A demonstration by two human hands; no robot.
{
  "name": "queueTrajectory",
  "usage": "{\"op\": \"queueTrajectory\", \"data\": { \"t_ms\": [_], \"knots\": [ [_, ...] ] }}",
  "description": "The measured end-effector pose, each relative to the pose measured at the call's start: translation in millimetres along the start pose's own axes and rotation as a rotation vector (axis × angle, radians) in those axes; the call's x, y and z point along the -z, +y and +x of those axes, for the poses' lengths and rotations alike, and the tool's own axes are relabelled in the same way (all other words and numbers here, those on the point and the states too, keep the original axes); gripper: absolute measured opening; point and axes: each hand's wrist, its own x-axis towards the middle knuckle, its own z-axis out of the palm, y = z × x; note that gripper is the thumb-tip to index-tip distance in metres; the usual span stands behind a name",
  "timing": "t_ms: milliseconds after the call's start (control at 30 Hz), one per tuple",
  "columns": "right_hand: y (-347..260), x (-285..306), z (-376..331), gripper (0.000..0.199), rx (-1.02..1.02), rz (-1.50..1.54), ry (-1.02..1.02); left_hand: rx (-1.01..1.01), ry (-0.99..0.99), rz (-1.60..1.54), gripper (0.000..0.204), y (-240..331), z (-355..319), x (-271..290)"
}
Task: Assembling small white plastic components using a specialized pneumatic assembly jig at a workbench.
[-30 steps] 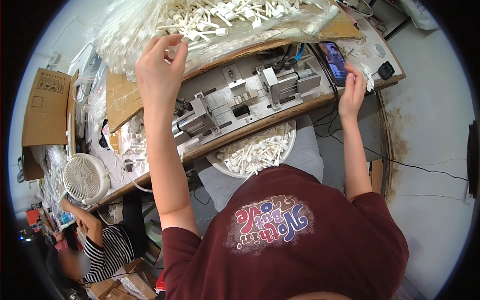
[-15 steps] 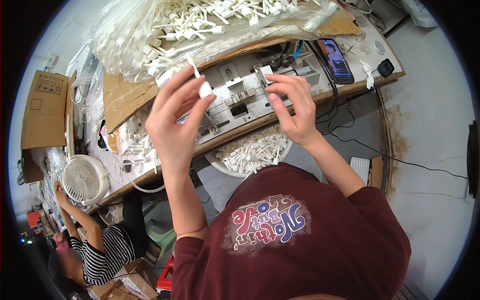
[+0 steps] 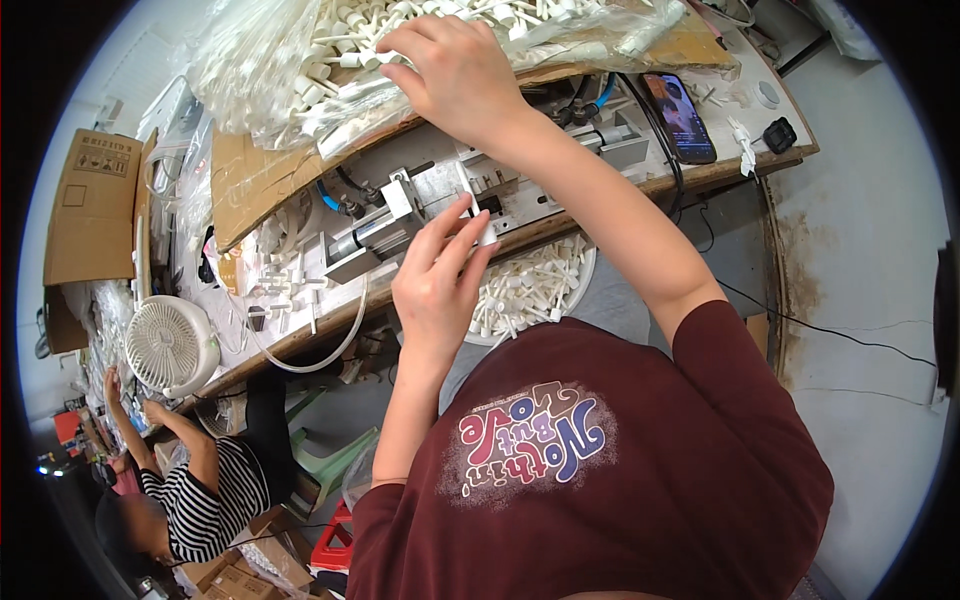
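My left hand (image 3: 438,285) is closed on a white plastic stemmed piece (image 3: 486,229), a thin stem with a thicker cylindrical head. It holds this piece, stem pointing up and away, just in front of a metal fixture (image 3: 402,200) on the bench. My right hand (image 3: 455,75) reaches across over the edge of a large heap of similar white stemmed pieces (image 3: 345,22) in clear plastic. Its thumb and fingers are apart, with nothing visible between them. The right forearm covers part of the fixture.
A white bowl (image 3: 588,288) of stemmed pieces sits below the bench edge. Cardboard (image 3: 262,190) lies under the plastic bag. A phone (image 3: 680,118) and black cables (image 3: 668,165) are at right; a white fan (image 3: 172,345) stands at left. A person in a striped top (image 3: 215,500) sits beyond it.
My right hand has moved from the fixture up and left to the heap. My left hand has moved right and nearer, carrying the white stemmed piece to the fixture's front.
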Motion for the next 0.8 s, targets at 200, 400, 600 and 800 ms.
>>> {"op": "queueTrajectory", "data": {
  "t_ms": [200, 400, 600, 800],
  "knots": [
    [14, -23, 6, 0.028, -0.1, -0.05, -0.132, -0.049, 0.041, 0.137, 0.03, -12, -10, -19],
    [15, -26, 30, 0.04, -0.227, -0.09, -0.331, -0.079, 0.04, 0.255, 0.031, -19, -11, -30],
    [26, -35, 21, 0.018, -0.218, -0.048, -0.351, -0.079, 0.025, 0.329, 0.026, -23, -11, -40],
    [34, -24, 10, 0.013, -0.203, 0.032, -0.25, -0.055, -0.026, 0.353, 0.026, -20, -4, -38]
  ]
}}
